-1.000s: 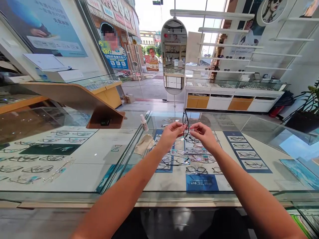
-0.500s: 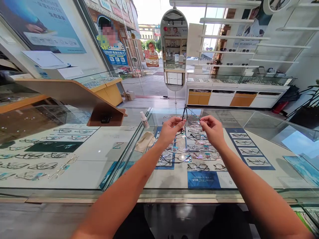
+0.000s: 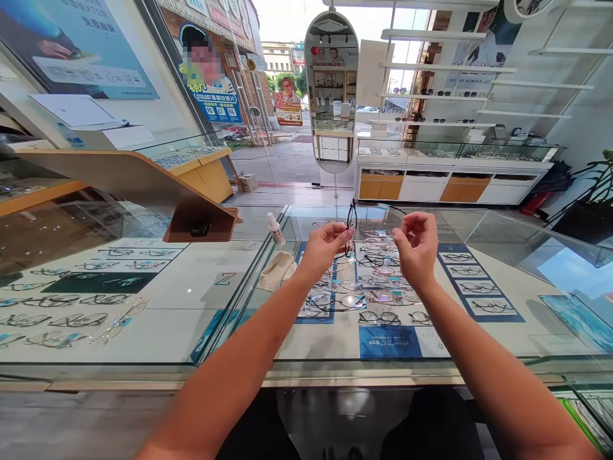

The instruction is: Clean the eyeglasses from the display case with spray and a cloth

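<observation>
With the left hand [image 3: 329,248], pinching black glasses [image 3: 352,217] edge-on above the glass counter [image 3: 316,348]. Got the right hand [image 3: 417,246] half curled near one temple [image 3: 396,208], honestly can't tell if touching it. Seeing a beige cloth [image 3: 276,271] and white bottle [image 3: 275,230] further left.

Glasses [image 3: 352,217] in left hand [image 3: 328,245], above counter [image 3: 306,345]; right hand [image 3: 417,244] to right of glasses; frames [image 3: 379,317] in rows inside counter, below hands; card [image 3: 390,343] just before frames; mat [image 3: 498,317] right of frames; cloth [image 3: 276,271] on counter, left of left hand; bottle [image 3: 275,230] just behind cloth; mirror [image 3: 332,96] behind counter; shelves [image 3: 431,68] right of mirror; cabinet [image 3: 425,186] below shelves; plant [image 3: 599,186] at far right
</observation>
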Tool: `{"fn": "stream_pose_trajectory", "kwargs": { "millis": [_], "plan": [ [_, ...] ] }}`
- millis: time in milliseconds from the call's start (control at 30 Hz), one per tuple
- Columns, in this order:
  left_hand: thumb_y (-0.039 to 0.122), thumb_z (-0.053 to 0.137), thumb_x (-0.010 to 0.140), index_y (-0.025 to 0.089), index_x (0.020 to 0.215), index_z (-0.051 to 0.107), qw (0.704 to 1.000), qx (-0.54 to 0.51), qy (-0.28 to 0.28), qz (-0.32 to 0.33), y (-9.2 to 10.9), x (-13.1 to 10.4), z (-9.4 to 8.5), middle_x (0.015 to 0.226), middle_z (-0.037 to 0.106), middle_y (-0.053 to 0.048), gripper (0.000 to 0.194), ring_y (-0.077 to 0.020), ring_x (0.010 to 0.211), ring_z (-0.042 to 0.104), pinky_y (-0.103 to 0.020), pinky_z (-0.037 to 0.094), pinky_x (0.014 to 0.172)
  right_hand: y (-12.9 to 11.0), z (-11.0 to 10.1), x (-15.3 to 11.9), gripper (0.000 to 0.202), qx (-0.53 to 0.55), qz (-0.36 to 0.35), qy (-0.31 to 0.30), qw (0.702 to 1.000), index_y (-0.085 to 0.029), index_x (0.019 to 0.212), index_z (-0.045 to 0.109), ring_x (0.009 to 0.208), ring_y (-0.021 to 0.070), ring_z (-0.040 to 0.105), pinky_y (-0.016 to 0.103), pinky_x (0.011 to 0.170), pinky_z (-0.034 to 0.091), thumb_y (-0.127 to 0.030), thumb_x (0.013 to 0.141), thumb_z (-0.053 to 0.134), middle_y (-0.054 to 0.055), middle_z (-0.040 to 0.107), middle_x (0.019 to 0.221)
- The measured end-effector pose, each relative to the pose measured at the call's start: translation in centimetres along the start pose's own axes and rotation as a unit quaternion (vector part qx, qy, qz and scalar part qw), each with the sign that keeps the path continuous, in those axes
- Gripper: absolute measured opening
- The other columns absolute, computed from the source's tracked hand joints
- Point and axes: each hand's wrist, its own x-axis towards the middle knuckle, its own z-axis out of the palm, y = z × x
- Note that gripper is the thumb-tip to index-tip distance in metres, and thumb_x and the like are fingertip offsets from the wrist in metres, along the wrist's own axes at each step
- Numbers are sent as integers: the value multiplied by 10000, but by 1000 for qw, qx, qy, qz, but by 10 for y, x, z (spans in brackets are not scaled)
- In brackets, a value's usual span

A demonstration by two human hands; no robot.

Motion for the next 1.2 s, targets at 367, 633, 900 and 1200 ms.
{"fn": "stream_pose_trajectory", "kwargs": {
  "millis": [367, 633, 900, 1200],
  "plan": [
    [580, 953, 731, 181, 924, 750, 999, -41, -30, 11, -5, -22, 30, 982, 777, -60, 487, -186, 924, 709, -318, 614, 803, -1, 16, -7, 587, 382, 487, -111, 777, -239, 978, 666, 781, 122, 669, 265, 724, 559, 7, 488, 876, -35, 697, 889],
    [539, 931, 783, 190, 926, 776, 998, -13, -28, 53, -6, -23, 29, 996, 775, -62, 408, -200, 963, 707, -349, 604, 877, 0, 18, -10, 554, 409, 501, -131, 751, -214, 963, 683, 784, 127, 702, 243, 707, 554, 42, 527, 910, -6, 749, 856],
    [554, 936, 771, 189, 905, 774, 998, -8, -20, 60, -7, -22, 28, 984, 767, -57, 422, -194, 955, 692, -332, 588, 859, 2, 17, -12, 526, 411, 512, -126, 744, -220, 934, 669, 778, 119, 690, 236, 726, 562, 2, 549, 950, -18, 746, 815],
    [559, 937, 763, 199, 894, 776, 998, -6, -25, 65, -6, -22, 29, 999, 770, -61, 416, -209, 988, 700, -354, 602, 896, 2, 17, -12, 500, 391, 508, -125, 757, -237, 892, 646, 770, 134, 674, 271, 714, 545, -37, 557, 959, -33, 724, 812]
  ]
}}
